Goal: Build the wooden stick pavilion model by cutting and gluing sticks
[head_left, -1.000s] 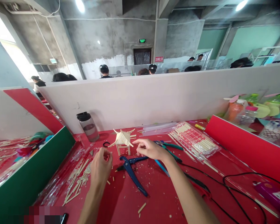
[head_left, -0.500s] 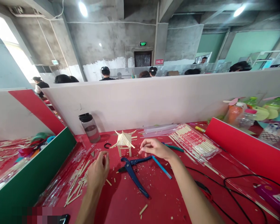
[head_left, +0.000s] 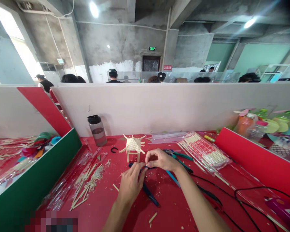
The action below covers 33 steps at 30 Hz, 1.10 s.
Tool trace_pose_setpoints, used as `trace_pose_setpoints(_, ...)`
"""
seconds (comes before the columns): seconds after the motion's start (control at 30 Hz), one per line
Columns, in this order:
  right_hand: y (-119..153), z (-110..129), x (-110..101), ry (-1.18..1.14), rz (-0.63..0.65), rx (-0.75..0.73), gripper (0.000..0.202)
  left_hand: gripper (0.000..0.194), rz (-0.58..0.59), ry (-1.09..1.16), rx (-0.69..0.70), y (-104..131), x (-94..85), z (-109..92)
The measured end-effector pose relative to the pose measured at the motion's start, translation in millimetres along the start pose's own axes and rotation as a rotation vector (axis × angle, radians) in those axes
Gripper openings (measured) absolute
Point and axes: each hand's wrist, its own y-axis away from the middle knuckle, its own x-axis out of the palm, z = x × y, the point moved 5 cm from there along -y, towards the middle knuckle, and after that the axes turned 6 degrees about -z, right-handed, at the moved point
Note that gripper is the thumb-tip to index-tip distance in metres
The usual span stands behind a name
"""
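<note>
My left hand point(head_left: 132, 180) is over the blue-handled cutter point(head_left: 150, 194), its fingers pinched together close to my right fingertips. My right hand point(head_left: 160, 160) also pinches, thumb against forefinger, and the two sets of fingertips meet above the cutter. Whatever lies between them is too small or hidden to make out. Just behind stands a little pavilion model point(head_left: 133, 146) of pale sticks, upright on its legs. A blue stick point(head_left: 173, 178) lies beneath my right wrist, and green-handled pliers point(head_left: 183, 161) rest beyond it.
Loose sticks point(head_left: 83, 190) and shavings lie at left beside plastic wrappers point(head_left: 60, 180). A water bottle point(head_left: 97, 131) stands at the back. Packed sticks point(head_left: 205, 149) lie at right, near black cables point(head_left: 234, 193). Green point(head_left: 38, 170) and red point(head_left: 256, 154) dividers flank the table.
My left hand has moved right, from beside the cutter to over it, and its fingertips now meet those of my right hand. The view has shifted slightly.
</note>
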Motion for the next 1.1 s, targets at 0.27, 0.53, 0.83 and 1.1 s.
trace_pose_setpoints(0.27,-2.5,-1.5,3.5,0.055,-0.032,-0.016,0.034,0.017,0.000,-0.008,0.005,0.9,-3.2,5.5)
trace_pose_setpoints(0.53,1.6,6.3,5.7,0.081,-0.008,0.022,0.037,0.021,0.048,-0.010,-0.035,2.0,-1.9,10.1)
trace_pose_setpoints(0.83,1.1,4.0,8.1,0.131,0.048,0.016,0.034,0.016,0.067,-0.029,0.001,-0.5,-2.0,3.6)
trace_pose_setpoints(1.1,4.0,-6.3,-14.5,0.394,-0.051,0.087,0.019,0.019,0.011,0.032,-0.231,0.2,-8.2,33.8)
